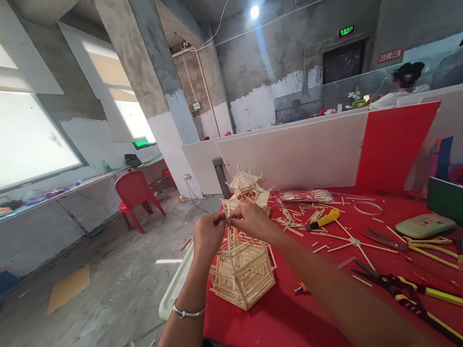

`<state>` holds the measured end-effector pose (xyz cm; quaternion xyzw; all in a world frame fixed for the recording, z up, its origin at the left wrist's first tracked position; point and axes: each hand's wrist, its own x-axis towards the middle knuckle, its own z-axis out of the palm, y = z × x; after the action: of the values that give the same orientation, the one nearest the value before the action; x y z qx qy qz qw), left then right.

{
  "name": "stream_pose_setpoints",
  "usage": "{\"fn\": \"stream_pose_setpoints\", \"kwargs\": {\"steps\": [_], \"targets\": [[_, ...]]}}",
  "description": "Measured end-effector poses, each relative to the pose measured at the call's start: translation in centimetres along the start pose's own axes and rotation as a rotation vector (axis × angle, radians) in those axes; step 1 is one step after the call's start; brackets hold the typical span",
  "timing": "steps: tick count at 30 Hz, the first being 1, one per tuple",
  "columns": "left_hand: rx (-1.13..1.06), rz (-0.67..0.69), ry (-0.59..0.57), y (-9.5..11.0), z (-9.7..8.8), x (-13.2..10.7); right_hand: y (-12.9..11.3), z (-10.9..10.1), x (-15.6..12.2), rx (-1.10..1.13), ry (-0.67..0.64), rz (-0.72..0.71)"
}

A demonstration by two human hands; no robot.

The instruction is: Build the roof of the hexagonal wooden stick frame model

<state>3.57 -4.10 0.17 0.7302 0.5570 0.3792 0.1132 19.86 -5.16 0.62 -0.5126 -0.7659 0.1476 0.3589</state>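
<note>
Left hand (208,236) and right hand (252,220) pinch the top of a pale, polygonal wooden-stick frame (243,278) near the red worktop's (269,325) left edge.

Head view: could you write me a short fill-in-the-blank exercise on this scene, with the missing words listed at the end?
The silver bracelet is on the person's ____ arm.
The left hand and right hand are at the stick frame's ____, not its base.
The utility knife has a ____ handle.
The tabletop is ____ in colour.

Missing words: left; top; yellow; red.
</note>
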Motion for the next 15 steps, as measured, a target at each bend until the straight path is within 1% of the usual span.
{"fn": "stream_pose_setpoints", "kwargs": {"steps": [7, 15], "targets": [[0.014, -0.041, 0.005, -0.02, 0.07, -0.06, 0.01, -0.03, 0.02, 0.003, 0.0, -0.002], [0.007, -0.02, 0.001, -0.08, 0.12, 0.03, 0.06, 0.01, 0.01, 0.01, 0.005, 0.0]]}}
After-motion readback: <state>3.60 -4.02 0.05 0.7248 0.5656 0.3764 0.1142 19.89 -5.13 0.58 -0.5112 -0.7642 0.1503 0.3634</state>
